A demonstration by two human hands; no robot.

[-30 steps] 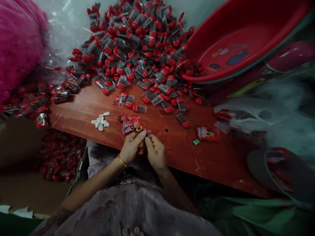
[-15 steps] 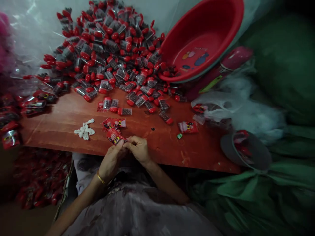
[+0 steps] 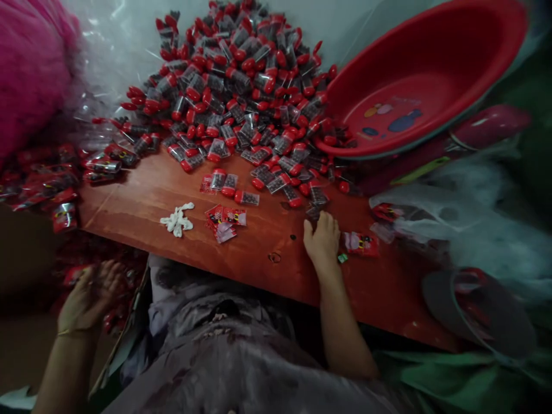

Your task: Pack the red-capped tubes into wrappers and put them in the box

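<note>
My left hand (image 3: 92,296), palm up with its fingers spread, hangs beyond the table's left front edge over a heap of red packets (image 3: 114,316). It is somewhat blurred, and a red packet (image 3: 74,276) lies close by its fingers. On the table my right hand (image 3: 322,238) reaches forward, thumb and fingers apart. Just ahead of its fingertips is a small clear tube of dark pieces (image 3: 314,211); whether they touch, I cannot tell. Several flat red printed packets (image 3: 226,218) lie at the table's middle. Another red packet (image 3: 361,244) is right of my right hand.
A large pile of red-capped clear tubes (image 3: 241,86) covers the back of the table (image 3: 259,276). Beside it leans a red basin (image 3: 414,92). White scraps (image 3: 176,220) lie left of centre. Plastic bags (image 3: 466,213) and a grey bucket (image 3: 440,299) are at right.
My hands have parted: the left went left past the table edge, the right went right toward the tubes. The packet they held together is no longer between them. The view shifted left.
</note>
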